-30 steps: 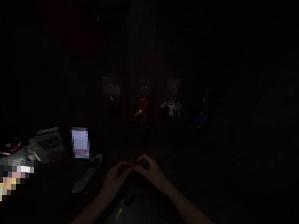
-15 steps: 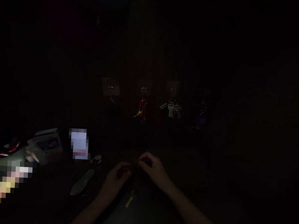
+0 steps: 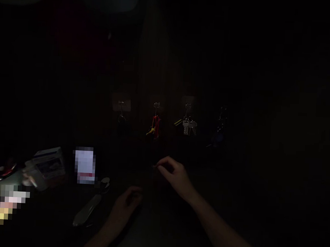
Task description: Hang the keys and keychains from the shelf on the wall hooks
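Observation:
The scene is very dark. My right hand (image 3: 176, 174) is raised at the middle, thumb and forefinger pinched on something small and thin; a faint dark reddish strand seems to hang below the fingertips. My left hand (image 3: 127, 202) is lower and to the left, fingers loosely curled with a gap before the thumb, and I make out nothing in it. Beyond my right hand, keys (image 3: 186, 126) hang from a metal hook (image 3: 188, 107). Left of them, a red cord with a yellow part (image 3: 156, 126) dangles from another hook (image 3: 156, 105).
A ring (image 3: 121, 119) hangs at a left hook, and a dim bluish item (image 3: 218, 137) hangs at far right. Left on the surface are a box (image 3: 50, 165), a bright blurred-out rectangle (image 3: 85, 165), and a pale elongated object (image 3: 87, 210).
My hands have moved apart: the right rose toward the hooks, the left dropped slightly. The yellow-green piece seen below my hands no longer shows there. The view has tilted up a little.

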A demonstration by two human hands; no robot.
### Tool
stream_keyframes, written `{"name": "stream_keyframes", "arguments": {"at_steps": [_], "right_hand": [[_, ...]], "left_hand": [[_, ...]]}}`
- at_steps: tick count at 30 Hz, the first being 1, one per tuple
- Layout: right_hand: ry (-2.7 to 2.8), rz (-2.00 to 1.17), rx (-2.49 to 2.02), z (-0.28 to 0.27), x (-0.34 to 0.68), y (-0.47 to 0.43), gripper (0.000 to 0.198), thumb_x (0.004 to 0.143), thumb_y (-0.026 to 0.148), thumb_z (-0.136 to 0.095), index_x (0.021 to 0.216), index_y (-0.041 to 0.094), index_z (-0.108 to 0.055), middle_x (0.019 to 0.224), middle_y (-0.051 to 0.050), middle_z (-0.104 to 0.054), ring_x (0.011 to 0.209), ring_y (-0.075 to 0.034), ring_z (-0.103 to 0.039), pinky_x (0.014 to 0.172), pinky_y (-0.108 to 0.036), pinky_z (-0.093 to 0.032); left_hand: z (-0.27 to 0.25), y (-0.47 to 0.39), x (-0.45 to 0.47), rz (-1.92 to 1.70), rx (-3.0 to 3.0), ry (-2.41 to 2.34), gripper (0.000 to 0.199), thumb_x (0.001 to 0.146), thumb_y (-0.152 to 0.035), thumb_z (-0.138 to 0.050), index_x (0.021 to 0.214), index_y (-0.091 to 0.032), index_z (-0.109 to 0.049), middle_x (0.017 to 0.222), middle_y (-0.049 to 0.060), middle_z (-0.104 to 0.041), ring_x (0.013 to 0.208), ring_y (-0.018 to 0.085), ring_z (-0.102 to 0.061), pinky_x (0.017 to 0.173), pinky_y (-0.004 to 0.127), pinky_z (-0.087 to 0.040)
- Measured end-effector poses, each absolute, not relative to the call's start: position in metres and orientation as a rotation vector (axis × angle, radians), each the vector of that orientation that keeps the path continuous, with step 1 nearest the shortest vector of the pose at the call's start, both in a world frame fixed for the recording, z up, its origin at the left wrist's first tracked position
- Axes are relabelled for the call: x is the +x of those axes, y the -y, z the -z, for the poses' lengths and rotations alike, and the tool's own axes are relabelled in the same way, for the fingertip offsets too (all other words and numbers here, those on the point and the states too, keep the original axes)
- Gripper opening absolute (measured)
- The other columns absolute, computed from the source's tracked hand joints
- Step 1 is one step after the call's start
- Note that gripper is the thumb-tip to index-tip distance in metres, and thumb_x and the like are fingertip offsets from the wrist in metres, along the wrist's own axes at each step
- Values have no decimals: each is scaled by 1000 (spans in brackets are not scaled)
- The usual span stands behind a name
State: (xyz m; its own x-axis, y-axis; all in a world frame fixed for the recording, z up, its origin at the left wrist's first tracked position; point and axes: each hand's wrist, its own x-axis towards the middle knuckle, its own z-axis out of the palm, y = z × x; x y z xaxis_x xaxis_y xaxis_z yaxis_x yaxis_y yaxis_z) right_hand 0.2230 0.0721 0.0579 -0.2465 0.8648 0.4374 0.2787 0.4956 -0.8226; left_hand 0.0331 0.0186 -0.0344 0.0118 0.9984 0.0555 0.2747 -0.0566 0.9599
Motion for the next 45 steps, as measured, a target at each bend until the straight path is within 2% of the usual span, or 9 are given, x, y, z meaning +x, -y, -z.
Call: {"name": "stream_keyframes", "arguments": {"at_steps": [7,14,22,27,36,45], "right_hand": [[1704,-647,-837,-103,218,-90,7,77,24,-56,79,21,-61,76,2,-66,71,-13,-61,64,-23,-46],[1694,-308,-812,-154,211,-114,10,77,24,-55,79,19,-63,73,1,-65,68,-14,-60,62,-24,-45],[1716,31,-890,-187,204,-136,11,79,22,-54,79,21,-65,73,2,-64,59,-11,-54,57,-24,-41],[1773,178,-883,-193,198,-143,9,77,20,-58,76,21,-68,77,0,-59,70,-13,-56,63,-26,-44],[1894,244,-1035,-189,190,-136,13,82,24,-55,85,23,-67,85,-1,-61,67,-14,-57,60,-28,-44],[1846,292,-1093,-161,192,-133,27,81,32,-55,108,26,-57,97,-4,-58,81,-20,-60,60,-30,-48]], "left_hand": [[28,-15,35,-1057,1453,-1353,29,78,-40,-53,98,-21,-61,94,2,-68,93,19,-61,82,28,-44],[20,-12,38,-1064,1434,-1365,27,75,-40,-55,93,-21,-62,91,2,-69,91,20,-61,80,28,-45],[23,-13,35,-1012,1507,-1344,23,79,-38,-52,94,-23,-62,96,1,-68,94,20,-61,83,28,-44],[21,-11,35,-1001,1510,-1324,24,81,-38,-49,95,-23,-62,95,1,-68,92,19,-61,81,28,-44],[23,-13,36,-1014,1537,-1336,20,80,-36,-51,91,-24,-62,91,-1,-68,91,18,-61,80,26,-44],[27,-13,35,-1025,1553,-1327,23,80,-38,-49,92,-24,-63,92,0,-68,90,19,-61,80,26,-44]]}}
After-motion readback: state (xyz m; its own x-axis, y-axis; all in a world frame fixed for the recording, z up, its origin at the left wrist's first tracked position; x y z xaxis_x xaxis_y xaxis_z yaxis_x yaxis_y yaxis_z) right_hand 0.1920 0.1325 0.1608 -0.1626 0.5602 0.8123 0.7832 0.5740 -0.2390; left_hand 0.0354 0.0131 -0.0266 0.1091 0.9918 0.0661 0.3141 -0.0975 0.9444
